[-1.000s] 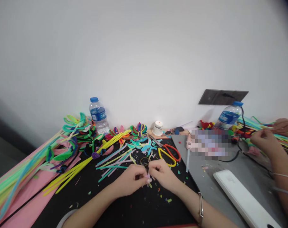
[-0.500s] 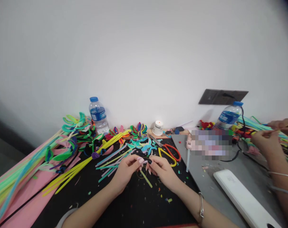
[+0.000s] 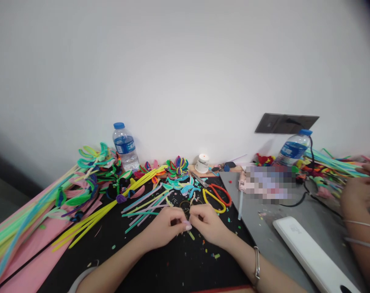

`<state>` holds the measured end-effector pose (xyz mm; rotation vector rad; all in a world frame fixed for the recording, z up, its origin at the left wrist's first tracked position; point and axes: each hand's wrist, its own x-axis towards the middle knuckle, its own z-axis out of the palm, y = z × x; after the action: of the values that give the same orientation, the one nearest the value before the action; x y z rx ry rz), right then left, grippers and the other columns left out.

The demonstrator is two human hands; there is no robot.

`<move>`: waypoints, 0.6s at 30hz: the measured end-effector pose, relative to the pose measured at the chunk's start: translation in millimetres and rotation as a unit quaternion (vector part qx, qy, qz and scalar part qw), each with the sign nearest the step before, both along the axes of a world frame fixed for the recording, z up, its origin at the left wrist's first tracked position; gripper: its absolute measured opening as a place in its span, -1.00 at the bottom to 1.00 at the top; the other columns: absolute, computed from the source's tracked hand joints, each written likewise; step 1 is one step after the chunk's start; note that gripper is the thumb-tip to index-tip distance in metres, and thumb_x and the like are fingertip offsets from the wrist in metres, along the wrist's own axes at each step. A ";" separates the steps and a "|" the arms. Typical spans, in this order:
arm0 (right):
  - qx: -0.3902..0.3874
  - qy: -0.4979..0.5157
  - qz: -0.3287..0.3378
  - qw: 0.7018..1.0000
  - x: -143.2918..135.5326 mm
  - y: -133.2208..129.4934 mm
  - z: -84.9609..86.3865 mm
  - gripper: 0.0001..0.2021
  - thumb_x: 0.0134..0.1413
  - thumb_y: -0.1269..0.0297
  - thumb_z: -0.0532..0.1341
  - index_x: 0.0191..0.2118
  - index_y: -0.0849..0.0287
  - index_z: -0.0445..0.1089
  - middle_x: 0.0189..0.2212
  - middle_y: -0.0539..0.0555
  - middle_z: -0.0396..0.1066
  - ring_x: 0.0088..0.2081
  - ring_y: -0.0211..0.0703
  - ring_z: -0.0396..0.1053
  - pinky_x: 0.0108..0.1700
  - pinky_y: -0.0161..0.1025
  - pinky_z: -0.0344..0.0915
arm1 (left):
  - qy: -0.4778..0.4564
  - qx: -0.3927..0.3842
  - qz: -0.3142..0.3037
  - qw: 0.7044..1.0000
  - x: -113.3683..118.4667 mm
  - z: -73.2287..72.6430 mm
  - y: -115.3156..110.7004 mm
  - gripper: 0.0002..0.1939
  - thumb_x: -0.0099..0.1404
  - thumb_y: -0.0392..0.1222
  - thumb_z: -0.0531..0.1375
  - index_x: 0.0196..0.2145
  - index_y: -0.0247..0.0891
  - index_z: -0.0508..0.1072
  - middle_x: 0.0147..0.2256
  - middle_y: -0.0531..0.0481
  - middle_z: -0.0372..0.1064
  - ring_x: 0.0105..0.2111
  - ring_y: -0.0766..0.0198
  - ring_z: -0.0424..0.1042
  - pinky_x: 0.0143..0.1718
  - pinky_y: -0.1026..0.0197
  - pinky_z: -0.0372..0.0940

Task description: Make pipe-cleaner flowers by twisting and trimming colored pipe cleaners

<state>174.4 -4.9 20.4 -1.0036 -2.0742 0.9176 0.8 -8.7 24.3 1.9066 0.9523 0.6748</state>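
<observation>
My left hand (image 3: 166, 224) and my right hand (image 3: 208, 223) meet over the black mat (image 3: 154, 264), fingers pinched together. Between the left fingertips is a small lilac piece (image 3: 186, 223), mostly covered; what the right fingertips grip is hidden. A short yellow-green strip (image 3: 191, 235) shows just below the fingers. Behind them lie thin gold wire loops (image 3: 185, 205), turquoise curled pieces (image 3: 185, 185) and cut pastel strips (image 3: 145, 209). Scissors with red and yellow handles (image 3: 215, 199) rest behind my right hand.
Yellow stems (image 3: 111, 207) and colourful fuzzy flowers (image 3: 84, 189) cover the left side. Bottles (image 3: 126, 148) (image 3: 291, 151) stand by the wall. A white spool (image 3: 202, 162) is at the back, a white oblong device (image 3: 310, 252) at right. Another person's hand (image 3: 359, 191) is far right.
My hands have turned inward and closed nearer together, covering more of the lilac piece and the yellow-green strip. The other person's hands have shifted right, partly out of view.
</observation>
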 end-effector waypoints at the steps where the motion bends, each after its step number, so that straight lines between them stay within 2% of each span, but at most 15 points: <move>1: 0.001 -0.008 0.012 1.000 -0.3 -0.1 -0.3 -0.72 -0.08 0.52 0.03 -0.68 0.18 -0.04 -0.71 -0.15 -0.09 -0.61 -0.38 -0.09 -0.54 -0.38 -0.14 | 0.002 -0.004 -0.015 1.000 -0.2 -0.5 -0.3 -0.76 0.15 -0.26 0.18 -0.64 -0.30 0.32 -0.60 0.14 0.18 -0.55 0.39 0.16 -0.48 0.34 0.04; 4: 0.001 -0.020 0.034 0.999 0.1 0.7 0.1 -0.73 -0.11 0.54 0.03 -0.68 0.18 -0.03 -0.71 -0.15 -0.09 -0.62 -0.38 -0.08 -0.54 -0.37 -0.15 | 0.005 -0.012 -0.034 0.999 -0.3 -2.1 -1.1 -0.76 0.15 -0.25 0.18 -0.64 -0.30 0.31 -0.60 0.14 0.17 -0.55 0.38 0.16 -0.48 0.33 0.04; 9: -0.019 -0.002 0.002 1.000 4.7 4.6 5.4 -0.70 -0.03 0.47 0.01 -0.66 0.16 -0.10 -0.70 -0.14 -0.14 -0.60 -0.37 -0.12 -0.54 -0.36 -0.16 | -0.021 -0.026 0.032 0.999 -0.3 -2.3 0.7 -0.73 0.20 -0.15 0.15 -0.60 -0.29 0.31 -0.60 0.13 0.18 -0.56 0.37 0.15 -0.50 0.32 0.03; 18: -0.030 0.030 -0.022 0.999 4.8 2.4 10.9 -0.69 0.03 0.37 0.01 -0.65 0.15 -0.09 -0.69 -0.13 -0.12 -0.60 -0.37 -0.11 -0.54 -0.36 -0.13 | -0.113 -0.072 0.106 0.985 -7.3 -7.4 11.4 -0.68 0.21 -0.02 0.13 -0.57 -0.28 0.28 -0.62 0.14 0.18 -0.57 0.36 0.16 -0.47 0.31 0.06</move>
<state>179.2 -2.6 31.2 -1.0358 -1.9788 0.9806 -6.5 2.8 16.8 1.5776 1.0369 0.9013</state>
